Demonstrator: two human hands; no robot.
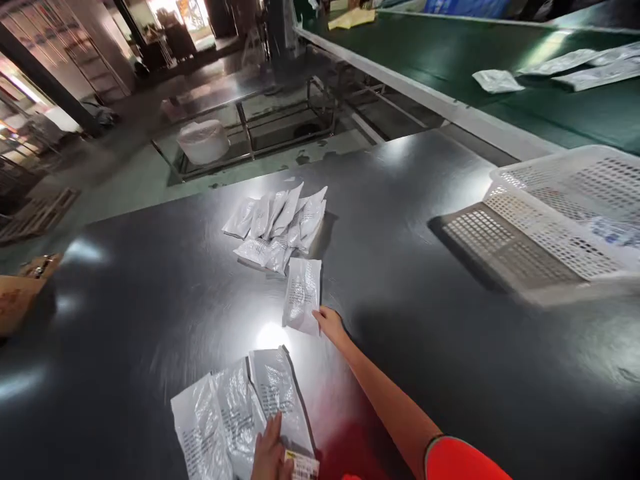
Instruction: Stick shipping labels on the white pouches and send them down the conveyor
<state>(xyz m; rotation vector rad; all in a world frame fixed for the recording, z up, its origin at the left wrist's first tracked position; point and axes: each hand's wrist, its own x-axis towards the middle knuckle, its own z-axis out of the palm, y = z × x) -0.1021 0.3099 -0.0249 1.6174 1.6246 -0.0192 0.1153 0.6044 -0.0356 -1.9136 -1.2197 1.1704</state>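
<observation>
Where the right hand point(331, 323) reaches: from where I stand, its thumb and fingers look pinched together on the lower right edge of a single white poly mailer point(303, 293), which lies printed side up on the dark tabletop point(125, 313).
Left hand point(270, 450): its fingers lie over the rightmost of three overlapping mailers point(235, 413), beside a barcode label point(303, 465); only part of it shows, so I cannot tell whether it grips or just rests.
Heaped mailers point(280, 227): a loose, overlapping pile just beyond the single one, some tilted on their edges.
Likely feel of the plastic: light, thin-skinned and soft, I would judge, with crinkles that suggest a pliable filling; the glossy film may slip against its neighbours and slide easily on the smooth top.
Best hold: a pinch on the flat edge or a corner should do for sliding; for lifting, a palm beneath would keep the bag from sagging. What sits inside is hidden, so fragility is anyone's guess.
Around the table: a white perforated basket point(545, 230) on the right, and beyond it a green conveyor belt point(425, 63) carrying more packets point(497, 81).
</observation>
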